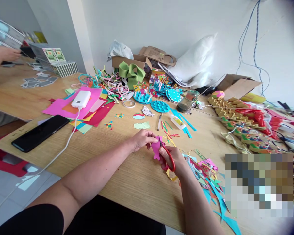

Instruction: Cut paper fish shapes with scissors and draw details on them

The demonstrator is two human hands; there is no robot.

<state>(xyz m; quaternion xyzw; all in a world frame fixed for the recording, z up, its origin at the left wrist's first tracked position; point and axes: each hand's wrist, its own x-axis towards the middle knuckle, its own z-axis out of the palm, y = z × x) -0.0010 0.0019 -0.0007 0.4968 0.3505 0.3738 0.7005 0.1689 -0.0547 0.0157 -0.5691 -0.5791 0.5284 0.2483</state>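
My left hand (147, 138) pinches the upper edge of a small pink paper cutout (156, 150) over the table's front part. The cutout's lower end has a forked, tail-like outline. In my right hand (172, 156) are red-handled scissors (171, 160), their blades pointing up and left against the paper. How far the blades are apart is hard to make out. Just beyond the hands lie thin coloured paper strips (170, 132), a pen (159, 122) and a glue bottle (177, 121). A fish-shaped paper piece (147, 111) and a pale green scrap (142, 125) rest farther back.
Paper offcuts (210, 182) spread right of my right forearm. At left are a black phone (40, 133), coloured sheets (100, 112) and a white power bank (81, 99) with its cable. Blue discs (160, 106) and cardboard boxes (143, 63) stand behind. Another person's hand (8, 54) shows far left.
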